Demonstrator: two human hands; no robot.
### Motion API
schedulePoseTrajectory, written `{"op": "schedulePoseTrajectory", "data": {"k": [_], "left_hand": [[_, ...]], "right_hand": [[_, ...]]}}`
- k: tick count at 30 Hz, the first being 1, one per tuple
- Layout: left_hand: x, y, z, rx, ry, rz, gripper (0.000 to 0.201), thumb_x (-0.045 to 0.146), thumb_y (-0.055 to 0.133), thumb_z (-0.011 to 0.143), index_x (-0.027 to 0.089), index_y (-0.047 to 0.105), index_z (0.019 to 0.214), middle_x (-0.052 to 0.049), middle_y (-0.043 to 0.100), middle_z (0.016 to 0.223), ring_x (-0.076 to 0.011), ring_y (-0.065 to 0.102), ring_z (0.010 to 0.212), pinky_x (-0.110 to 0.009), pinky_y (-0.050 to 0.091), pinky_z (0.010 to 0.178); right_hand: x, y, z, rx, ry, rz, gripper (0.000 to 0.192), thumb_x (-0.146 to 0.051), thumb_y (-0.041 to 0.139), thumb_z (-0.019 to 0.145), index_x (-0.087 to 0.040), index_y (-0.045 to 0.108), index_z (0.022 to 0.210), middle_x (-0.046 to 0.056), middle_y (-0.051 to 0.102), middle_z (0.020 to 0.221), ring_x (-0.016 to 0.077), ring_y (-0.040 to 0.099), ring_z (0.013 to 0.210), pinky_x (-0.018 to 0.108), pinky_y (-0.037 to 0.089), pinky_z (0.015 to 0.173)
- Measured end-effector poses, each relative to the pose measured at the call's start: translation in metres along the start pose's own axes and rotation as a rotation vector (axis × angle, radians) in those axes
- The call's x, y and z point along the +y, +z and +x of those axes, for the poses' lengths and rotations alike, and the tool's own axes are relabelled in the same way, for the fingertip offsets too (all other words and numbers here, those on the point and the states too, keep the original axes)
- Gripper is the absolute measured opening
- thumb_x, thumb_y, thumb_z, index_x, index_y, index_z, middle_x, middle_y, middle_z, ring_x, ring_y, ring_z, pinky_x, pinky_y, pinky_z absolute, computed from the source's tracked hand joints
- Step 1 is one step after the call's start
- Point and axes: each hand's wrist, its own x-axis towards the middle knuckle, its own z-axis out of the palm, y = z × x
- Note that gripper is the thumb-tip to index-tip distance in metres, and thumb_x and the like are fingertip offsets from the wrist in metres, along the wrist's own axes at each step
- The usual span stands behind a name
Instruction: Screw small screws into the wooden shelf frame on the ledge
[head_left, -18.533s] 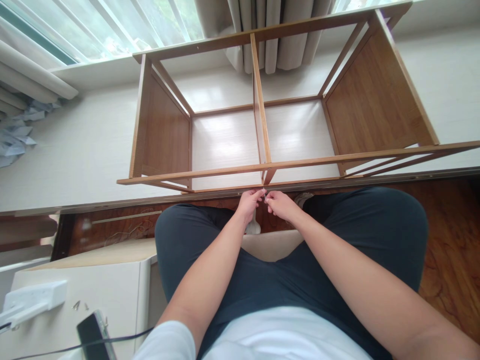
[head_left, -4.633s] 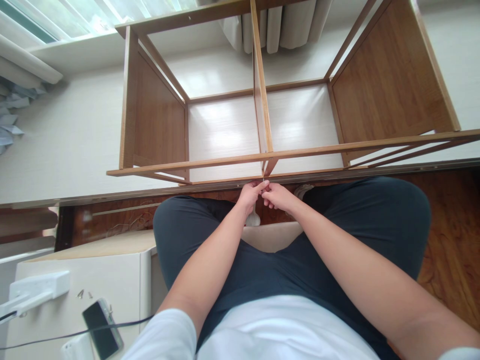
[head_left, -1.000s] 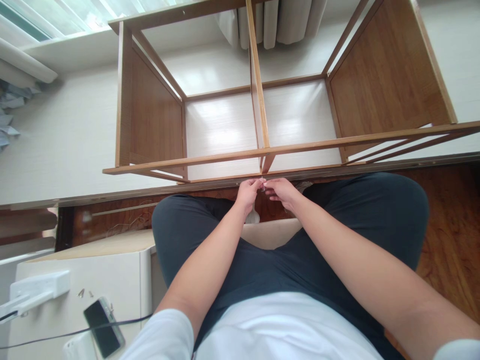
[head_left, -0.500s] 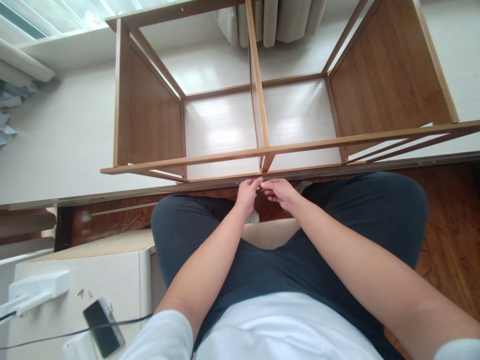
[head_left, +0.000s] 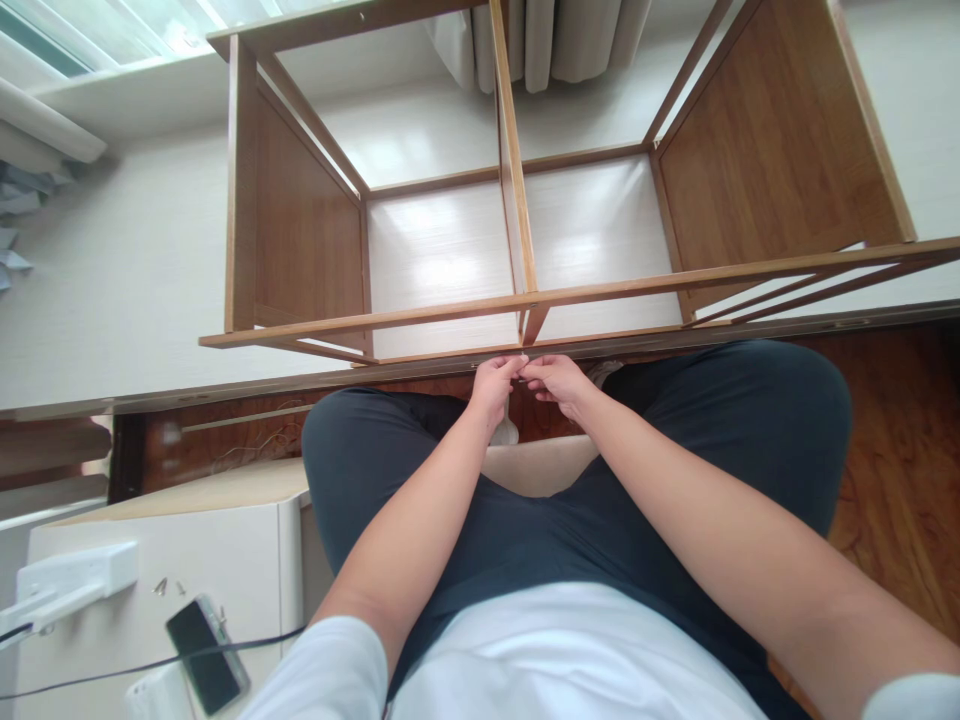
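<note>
My left hand [head_left: 497,386] and my right hand [head_left: 557,384] meet fingertip to fingertip between my knees, just in front of the platform's edge. Both are closed in a pinch. Whatever small thing sits between the fingertips is too small to make out. Directly beyond them stands a brown wooden frame [head_left: 420,320] with two open bays, a middle divider [head_left: 514,190] and solid end panels, the right one [head_left: 787,150] larger in view. Neither hand touches the frame.
A white platform [head_left: 150,270] carries the frame. At lower left, a pale cabinet [head_left: 247,540] holds a phone [head_left: 206,655], a few small screws [head_left: 160,587], a white power strip [head_left: 82,580] and a black cable [head_left: 112,675]. Curtains [head_left: 585,40] hang behind the frame.
My fingertips have shifted very slightly, staying pressed together at the same place. The frame and the things on the cabinet stay where they were.
</note>
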Motion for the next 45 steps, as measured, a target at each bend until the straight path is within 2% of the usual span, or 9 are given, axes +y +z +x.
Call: {"op": "schedulePoseTrajectory", "data": {"k": [5,9,13,20,24,31,45], "left_hand": [[0.003,0.001,-0.001,0.0,0.008,0.015,0.025,0.036,0.08,0.065,0.015,0.076,0.076,-0.005,0.068,0.069,-0.0129,0.053,0.063,-0.026,0.031,0.057],[0.002,0.001,-0.001,-0.002,0.043,0.014,0.019,0.031,0.076,0.067,0.014,0.077,0.076,-0.005,0.069,0.071,-0.0122,0.051,0.064,-0.025,0.032,0.057],[0.002,0.001,-0.002,-0.003,0.054,0.029,0.018,0.029,0.071,0.069,0.014,0.078,0.076,-0.005,0.069,0.072,-0.0124,0.051,0.066,-0.025,0.033,0.058],[0.008,0.005,-0.007,0.001,0.052,0.06,0.02,0.027,0.065,0.071,0.014,0.079,0.078,-0.005,0.068,0.071,-0.0126,0.051,0.066,-0.024,0.032,0.057],[0.006,0.004,-0.005,-0.007,0.056,0.084,0.021,0.028,0.064,0.073,0.015,0.079,0.08,-0.003,0.065,0.068,-0.0118,0.049,0.064,-0.024,0.03,0.056],[0.006,0.004,-0.005,-0.032,0.046,0.104,0.021,0.029,0.064,0.074,0.015,0.078,0.079,-0.005,0.068,0.073,-0.0132,0.051,0.068,-0.024,0.031,0.057],[0.005,0.003,-0.008,-0.021,-0.017,0.001,0.022,0.034,0.07,0.07,0.017,0.077,0.081,-0.003,0.063,0.069,-0.0123,0.05,0.066,-0.024,0.029,0.056]], "right_hand": [[0.0,0.001,-0.001,-0.027,-0.025,-0.049,0.016,-0.019,0.079,0.074,-0.017,0.064,0.074,-0.001,0.066,0.069,0.0088,0.055,0.058,0.018,0.042,0.046],[-0.003,0.0,-0.003,-0.026,-0.034,-0.07,0.008,-0.02,0.07,0.08,-0.017,0.066,0.074,0.001,0.067,0.071,0.0093,0.056,0.059,0.019,0.042,0.047],[-0.005,-0.001,-0.003,-0.008,-0.032,-0.083,0.013,-0.02,0.063,0.084,-0.017,0.068,0.072,0.003,0.07,0.074,0.0098,0.056,0.059,0.02,0.041,0.049],[0.001,-0.003,0.0,-0.002,-0.075,-0.082,0.008,-0.018,0.069,0.075,-0.017,0.067,0.067,0.002,0.069,0.07,0.0125,0.055,0.064,0.022,0.039,0.053],[0.0,-0.003,-0.001,-0.014,-0.051,-0.055,0.008,-0.021,0.07,0.075,-0.017,0.067,0.069,0.002,0.069,0.073,0.0123,0.056,0.067,0.023,0.042,0.057],[0.001,-0.004,0.001,-0.025,-0.052,-0.05,0.01,-0.02,0.072,0.075,-0.017,0.066,0.068,0.0,0.064,0.067,0.0114,0.054,0.066,0.022,0.041,0.058],[0.007,-0.002,0.003,-0.024,-0.051,-0.014,0.009,-0.024,0.073,0.072,-0.017,0.067,0.071,0.001,0.067,0.071,0.0107,0.055,0.067,0.021,0.042,0.059]]}}
